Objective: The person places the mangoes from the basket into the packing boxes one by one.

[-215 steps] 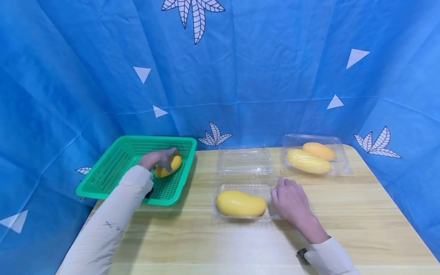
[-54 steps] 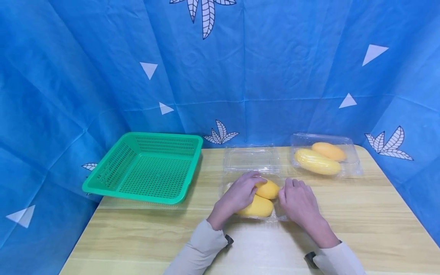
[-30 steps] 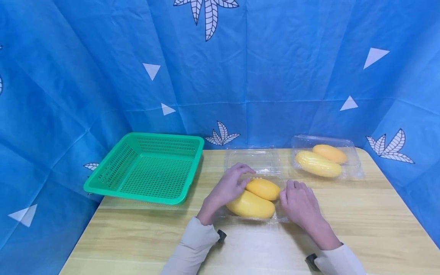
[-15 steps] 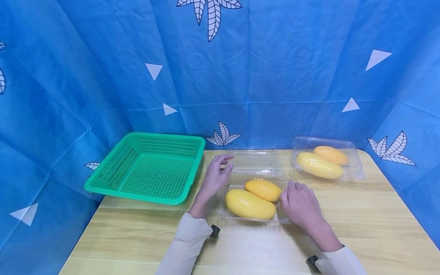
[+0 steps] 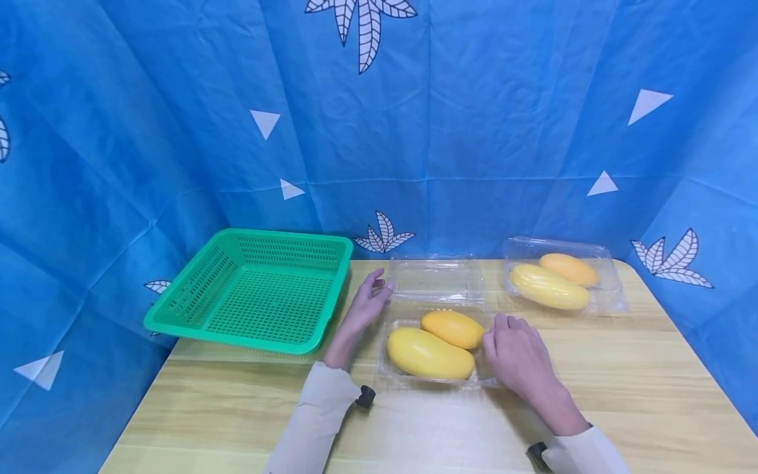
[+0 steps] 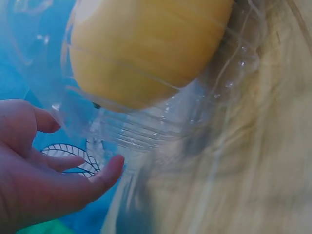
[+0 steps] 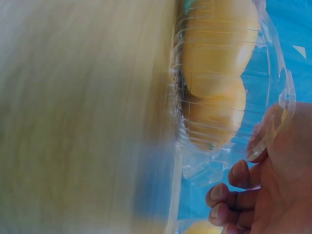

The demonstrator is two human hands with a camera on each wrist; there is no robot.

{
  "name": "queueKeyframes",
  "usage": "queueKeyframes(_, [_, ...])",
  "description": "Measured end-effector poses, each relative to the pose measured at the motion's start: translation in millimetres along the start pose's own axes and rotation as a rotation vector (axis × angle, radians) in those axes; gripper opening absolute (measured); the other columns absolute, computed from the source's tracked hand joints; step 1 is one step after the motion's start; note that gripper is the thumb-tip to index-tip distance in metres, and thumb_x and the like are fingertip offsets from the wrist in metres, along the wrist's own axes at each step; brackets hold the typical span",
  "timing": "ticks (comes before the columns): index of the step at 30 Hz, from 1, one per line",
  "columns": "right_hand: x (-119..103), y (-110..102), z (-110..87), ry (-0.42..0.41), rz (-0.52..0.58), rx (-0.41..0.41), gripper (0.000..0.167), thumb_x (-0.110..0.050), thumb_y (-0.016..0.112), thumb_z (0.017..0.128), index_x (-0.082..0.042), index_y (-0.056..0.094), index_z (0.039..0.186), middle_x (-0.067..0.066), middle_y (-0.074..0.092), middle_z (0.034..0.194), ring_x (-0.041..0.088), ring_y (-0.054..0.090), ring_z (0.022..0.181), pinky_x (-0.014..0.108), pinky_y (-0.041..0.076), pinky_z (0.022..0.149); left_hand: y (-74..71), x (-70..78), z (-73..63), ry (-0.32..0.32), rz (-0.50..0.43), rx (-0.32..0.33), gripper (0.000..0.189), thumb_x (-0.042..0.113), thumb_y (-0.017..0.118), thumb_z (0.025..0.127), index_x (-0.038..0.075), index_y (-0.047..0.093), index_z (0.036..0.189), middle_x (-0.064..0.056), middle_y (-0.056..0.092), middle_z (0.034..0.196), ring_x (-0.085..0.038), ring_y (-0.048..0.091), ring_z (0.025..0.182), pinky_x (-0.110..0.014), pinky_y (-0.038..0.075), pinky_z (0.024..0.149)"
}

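A clear plastic clamshell box (image 5: pixel 489 376) lies on the table with its lid (image 5: pixel 438 280) folded back, away from the person. Inside it a large yellow mango (image 5: pixel 429 354) lies in front of a smaller, more orange mango (image 5: pixel 453 329). My right hand (image 5: pixel 518 352) pinches the box's right rim; the right wrist view shows the rim at the thumb and the other fingers (image 7: pixel 226 197) curled below it. My left hand (image 5: pixel 364 304) is at the left edge of the lid, thumb and fingers spread apart. In the left wrist view its fingertips (image 6: pixel 114 165) lie close to the plastic.
A green basket (image 5: pixel 237 340) with nothing in it stands at the left. At the back right sits a second clear box (image 5: pixel 612 293) holding a yellow mango (image 5: pixel 549 287) and an orange one (image 5: pixel 570 270). A blue patterned curtain (image 5: pixel 474 118) surrounds the wooden table (image 5: pixel 450 434).
My left hand took the smaller mango from the basket, set it in the box behind the larger one, let go and moved left to the lid's edge. My right hand stayed on the rim.
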State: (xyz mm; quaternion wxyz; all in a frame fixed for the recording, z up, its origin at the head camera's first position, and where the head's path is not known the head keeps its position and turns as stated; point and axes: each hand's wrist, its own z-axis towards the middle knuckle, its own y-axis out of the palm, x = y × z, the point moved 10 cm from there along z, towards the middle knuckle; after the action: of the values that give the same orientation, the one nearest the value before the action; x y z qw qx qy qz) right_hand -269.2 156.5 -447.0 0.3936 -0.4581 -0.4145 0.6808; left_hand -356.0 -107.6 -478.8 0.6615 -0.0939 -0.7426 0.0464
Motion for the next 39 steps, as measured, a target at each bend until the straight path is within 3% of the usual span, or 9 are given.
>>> queueKeyframes(9, [1, 2, 0.1, 0.0, 0.003, -0.006, 0.021, -0.015, 0.044, 0.101, -0.01, 0.042, 0.08, 0.004, 0.04, 0.072, 0.024, 0.04, 0.067, 0.037, 0.038, 0.062, 8.8, -26.3, 8.7, -0.123, -0.327, -0.084, 0.062, 0.011, 0.053, 0.106, 0.002, 0.024, 0.161, -0.028, 0.044, 0.147, -0.035, 0.055, 0.126, -0.041, 0.048, 0.108])
queueKeyframes(13, [-1, 3, 1.5, -0.01, 0.004, 0.011, 0.021, -0.014, 0.043, 0.1, -0.01, 0.042, 0.079, 0.004, 0.04, 0.071, 0.024, 0.041, 0.067, 0.037, 0.039, 0.064, 11.0, -29.4, 11.8, -0.137, -0.457, -0.124, 0.061, 0.011, 0.052, 0.107, -0.002, 0.024, 0.159, -0.03, 0.043, 0.147, -0.037, 0.054, 0.127, -0.041, 0.048, 0.108])
queueKeyframes(26, [1, 4, 1.7, -0.011, 0.0, 0.017, 0.021, -0.014, 0.043, 0.099, -0.009, 0.043, 0.079, 0.004, 0.04, 0.07, 0.025, 0.041, 0.066, 0.038, 0.04, 0.062, 19.8, -38.6, 16.3, -0.173, -0.643, -0.183, 0.056, 0.008, 0.047, 0.108, -0.002, 0.025, 0.159, -0.028, 0.044, 0.151, -0.034, 0.052, 0.131, -0.04, 0.047, 0.109])
queueKeyframes(39, [1, 2, 2.3, -0.007, 0.002, 0.016, 0.021, -0.013, 0.046, 0.099, -0.01, 0.042, 0.079, 0.004, 0.04, 0.07, 0.024, 0.04, 0.066, 0.038, 0.04, 0.064, 21.3, -33.4, 16.7, -0.146, -0.702, -0.219, 0.057, 0.001, 0.043, 0.107, -0.001, 0.022, 0.16, -0.025, 0.039, 0.157, -0.04, 0.04, 0.143, -0.043, 0.043, 0.113])
